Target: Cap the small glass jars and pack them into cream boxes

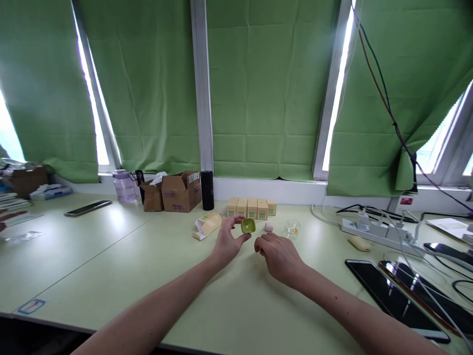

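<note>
My left hand (228, 241) pinches a small green square case (248, 225) between thumb and fingers, just above the pale green table (111, 256). My right hand (278, 254) hovers close beside it with its fingers curled downward; I cannot make out anything in them. A small pink piece (269, 227) and a clear little cup with a yellow bit inside (293, 228) lie just beyond the right hand. An opened yellow carton (207, 225) lies left of the case. A row of several small yellow boxes (252, 208) stands behind.
Brown cardboard boxes (177, 191), a black cylinder (207, 190) and a clear bottle (124, 186) stand at the back left. A power strip with cables (377, 231), a yellowish object (360, 243) and dark phones (397, 301) occupy the right. Another phone (87, 208) lies far left.
</note>
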Tool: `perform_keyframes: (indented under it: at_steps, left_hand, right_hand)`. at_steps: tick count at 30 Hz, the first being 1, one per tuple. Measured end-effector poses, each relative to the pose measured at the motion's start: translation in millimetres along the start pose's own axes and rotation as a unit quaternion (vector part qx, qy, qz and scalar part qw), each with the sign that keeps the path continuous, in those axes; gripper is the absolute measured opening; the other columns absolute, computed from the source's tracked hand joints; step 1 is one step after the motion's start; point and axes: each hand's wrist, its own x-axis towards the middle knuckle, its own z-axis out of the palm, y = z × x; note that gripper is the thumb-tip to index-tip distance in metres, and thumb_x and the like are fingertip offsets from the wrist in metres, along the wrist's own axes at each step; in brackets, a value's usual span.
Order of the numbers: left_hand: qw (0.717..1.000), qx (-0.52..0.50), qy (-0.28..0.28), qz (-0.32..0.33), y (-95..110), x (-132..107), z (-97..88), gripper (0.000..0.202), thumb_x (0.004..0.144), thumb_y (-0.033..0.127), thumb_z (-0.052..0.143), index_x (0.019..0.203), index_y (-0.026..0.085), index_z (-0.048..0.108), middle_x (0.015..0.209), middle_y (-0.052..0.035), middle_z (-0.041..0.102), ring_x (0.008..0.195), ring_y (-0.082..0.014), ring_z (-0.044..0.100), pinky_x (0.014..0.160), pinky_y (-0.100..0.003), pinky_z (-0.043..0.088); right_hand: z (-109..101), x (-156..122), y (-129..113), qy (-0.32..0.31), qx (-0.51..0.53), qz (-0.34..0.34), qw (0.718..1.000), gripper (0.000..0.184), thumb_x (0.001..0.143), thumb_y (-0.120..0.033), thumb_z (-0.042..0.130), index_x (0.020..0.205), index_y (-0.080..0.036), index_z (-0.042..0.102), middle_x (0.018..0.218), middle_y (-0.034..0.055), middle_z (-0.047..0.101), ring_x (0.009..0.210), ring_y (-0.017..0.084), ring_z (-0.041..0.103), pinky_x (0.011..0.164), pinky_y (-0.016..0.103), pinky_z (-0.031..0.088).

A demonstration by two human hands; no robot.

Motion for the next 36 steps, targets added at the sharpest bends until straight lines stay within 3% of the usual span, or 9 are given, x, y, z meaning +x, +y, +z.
perform_keyframes:
  at_steps: [3, 5, 8, 12, 17, 21, 25, 31, 36]
  left_hand:
    - [1.000, 0.004, -0.008, 0.015, 3, -3, 0.9, 0.046, 0.071, 0.011, 0.079, 0.114, 0.025, 0.066, 0.114, -0.0053, 0.068, 0.108, -0.0250, 0.062, 0.095, -0.043, 0.047]
    - [1.000, 0.004, -0.015, 0.025, 5, -5, 1.4, 0.045, 0.072, 0.011, 0.079, 0.113, 0.025, 0.067, 0.116, -0.0055, 0.068, 0.109, -0.0251, 0.061, 0.095, -0.043, 0.048]
    - [0.999, -0.001, -0.024, 0.033, 8, -7, 2.0, 0.045, 0.072, 0.011, 0.080, 0.114, 0.026, 0.067, 0.117, -0.0063, 0.066, 0.111, -0.0255, 0.060, 0.097, -0.044, 0.048]
    - [0.999, -0.007, -0.037, 0.038, 12, -10, 2.9, 0.046, 0.072, 0.012, 0.082, 0.114, 0.026, 0.068, 0.119, -0.0070, 0.065, 0.119, -0.0277, 0.056, 0.102, -0.046, 0.046]
    - [0.998, -0.009, -0.046, 0.035, 15, -13, 4.3, 0.047, 0.072, 0.011, 0.082, 0.114, 0.025, 0.068, 0.118, -0.0073, 0.063, 0.121, -0.0282, 0.055, 0.106, -0.047, 0.045]
    - [0.998, -0.012, -0.051, 0.037, 16, -14, 4.7, 0.045, 0.072, 0.011, 0.082, 0.113, 0.025, 0.068, 0.117, -0.0075, 0.062, 0.120, -0.0279, 0.055, 0.107, -0.048, 0.045]
    - [0.997, -0.006, -0.052, 0.051, 16, -15, 4.5, 0.046, 0.073, 0.011, 0.081, 0.114, 0.025, 0.067, 0.116, -0.0072, 0.062, 0.121, -0.0282, 0.054, 0.107, -0.048, 0.045]
    - [0.996, 0.008, -0.065, 0.066, 16, -16, 4.1, 0.045, 0.073, 0.010, 0.082, 0.112, 0.025, 0.067, 0.115, -0.0065, 0.062, 0.119, -0.0278, 0.053, 0.106, -0.047, 0.045]
    - [0.995, 0.012, -0.070, 0.066, 17, -16, 4.0, 0.045, 0.072, 0.008, 0.083, 0.112, 0.024, 0.067, 0.115, -0.0071, 0.062, 0.120, -0.0283, 0.052, 0.106, -0.047, 0.045]
  right_hand:
    - [-2, -8, -2, 0.063, 0.185, 0.041, 0.980, 0.019, 0.090, -0.013, 0.053, 0.094, -0.026, 0.065, 0.088, 0.0019, 0.074, 0.079, 0.020, 0.066, 0.067, 0.031, 0.044]
    - [-1, -8, 1, 0.094, 0.325, 0.063, 0.939, 0.007, 0.093, -0.025, 0.057, 0.094, -0.026, 0.064, 0.081, 0.0008, 0.072, 0.075, 0.020, 0.067, 0.066, 0.032, 0.049]
    - [1, -5, 6, 0.132, 0.478, 0.089, 0.864, 0.020, 0.092, -0.043, 0.065, 0.096, -0.024, 0.065, 0.072, 0.0002, 0.068, 0.068, 0.019, 0.066, 0.060, 0.031, 0.051]
    - [0, 0, 11, 0.152, 0.577, 0.117, 0.794, 0.037, 0.082, -0.056, 0.075, 0.095, -0.022, 0.067, 0.066, 0.0005, 0.066, 0.060, 0.017, 0.062, 0.045, 0.027, 0.044]
    - [-3, 0, 11, 0.141, 0.643, 0.131, 0.741, 0.038, 0.072, -0.049, 0.086, 0.092, -0.020, 0.070, 0.067, 0.0006, 0.066, 0.062, 0.018, 0.063, 0.047, 0.029, 0.049]
    - [-2, 0, 11, 0.138, 0.651, 0.127, 0.735, 0.038, 0.067, -0.042, 0.090, 0.091, -0.020, 0.071, 0.069, 0.0012, 0.068, 0.064, 0.018, 0.065, 0.050, 0.030, 0.053]
    - [0, 1, 14, 0.147, 0.640, 0.136, 0.741, 0.038, 0.068, -0.046, 0.089, 0.088, -0.019, 0.070, 0.070, 0.0022, 0.068, 0.063, 0.019, 0.065, 0.048, 0.029, 0.051]
    - [-3, -2, 16, 0.184, 0.613, 0.128, 0.757, 0.035, 0.069, -0.044, 0.088, 0.084, -0.019, 0.068, 0.074, 0.0029, 0.066, 0.066, 0.018, 0.064, 0.049, 0.028, 0.050]
    - [-3, -3, 17, 0.206, 0.581, 0.121, 0.778, 0.030, 0.076, -0.040, 0.082, 0.094, -0.021, 0.069, 0.074, 0.0009, 0.062, 0.064, 0.015, 0.057, 0.045, 0.024, 0.044]
